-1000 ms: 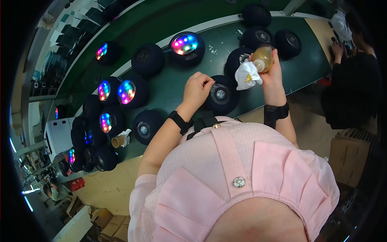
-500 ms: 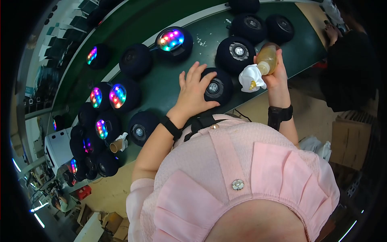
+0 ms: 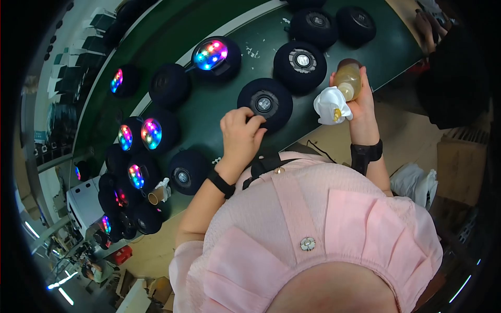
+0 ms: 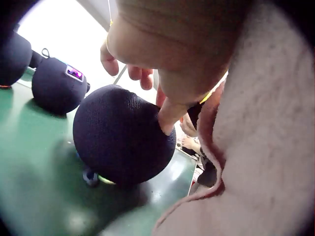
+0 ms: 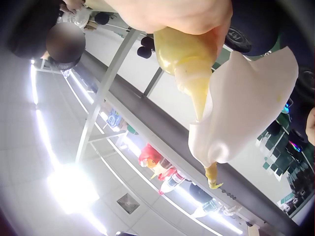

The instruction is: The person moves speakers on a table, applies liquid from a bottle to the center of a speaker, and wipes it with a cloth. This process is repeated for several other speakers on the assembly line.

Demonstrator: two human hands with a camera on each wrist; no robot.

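In the head view, my left hand (image 3: 241, 134) is at the near left edge of a dark-blue, fabric-covered round speaker (image 3: 277, 95), its thumb and forefinger pinching near the rim of the top ring. The left wrist view shows the thumb (image 4: 170, 118) against the side of the speaker (image 4: 123, 137), the other fingers loose above it. To the right, my right hand (image 3: 364, 107) grips a squeeze bottle (image 3: 348, 78) of amber liquid, tilted nozzle-down. A white cloth (image 5: 246, 103) wraps its nozzle, and the yellowish tip (image 5: 211, 177) pokes through.
Several more round speakers stand on the green table (image 3: 292, 136), some with coloured lights, like the lit speaker (image 3: 213, 55) at the back. A cardboard tube (image 3: 155, 196) with white paper lies left. A person in dark clothes (image 3: 443, 94) is at the right.
My left hand let go of the speaker's left edge, spread over its top, then came round to its near left edge with fingers drawn together. The right hand keeps its hold on the bottle.
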